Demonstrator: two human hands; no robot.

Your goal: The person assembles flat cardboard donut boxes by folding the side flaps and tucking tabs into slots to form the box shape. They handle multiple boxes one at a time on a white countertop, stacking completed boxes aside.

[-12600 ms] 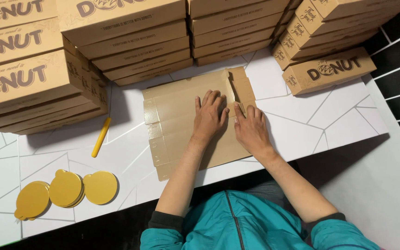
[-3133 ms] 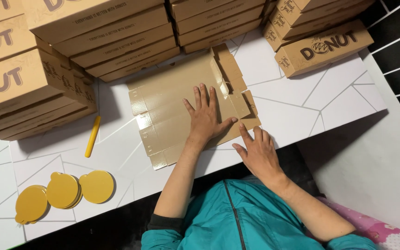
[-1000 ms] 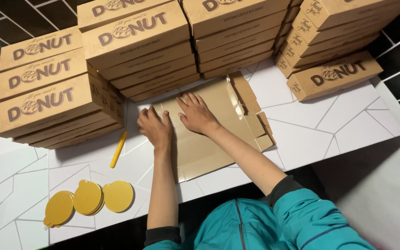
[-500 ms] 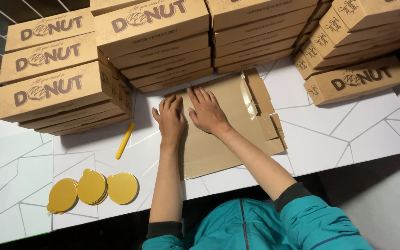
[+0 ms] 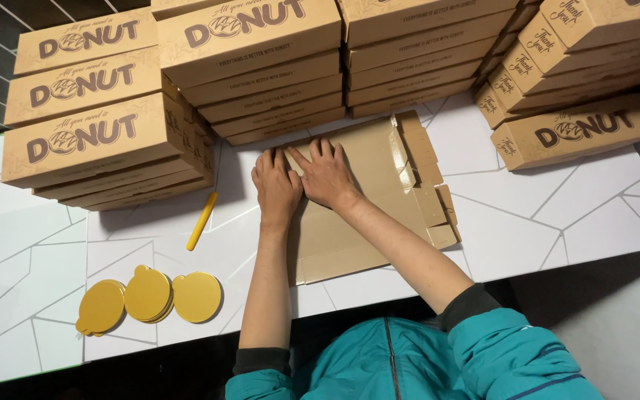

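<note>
A flat, unfolded brown cardboard box blank (image 5: 368, 207) lies on the white table (image 5: 542, 215) in front of me. My left hand (image 5: 275, 189) presses flat on the blank's left edge, fingers spread. Beside it, my right hand (image 5: 325, 175) presses palm down on the blank's upper left part. Neither hand holds anything. The folded side flaps of the blank (image 5: 427, 178) lie along its right side.
Stacks of closed brown donut boxes stand at the back left (image 5: 90, 133), back middle (image 5: 261, 67) and back right (image 5: 579, 89). A yellow pen-like stick (image 5: 201, 221) lies left of the blank. Three gold round cake boards (image 5: 150, 296) lie near the table's front left edge.
Both hands have shifted from the blank's middle and right to its left edge, now side by side pressing it down. The view has tilted slightly.
</note>
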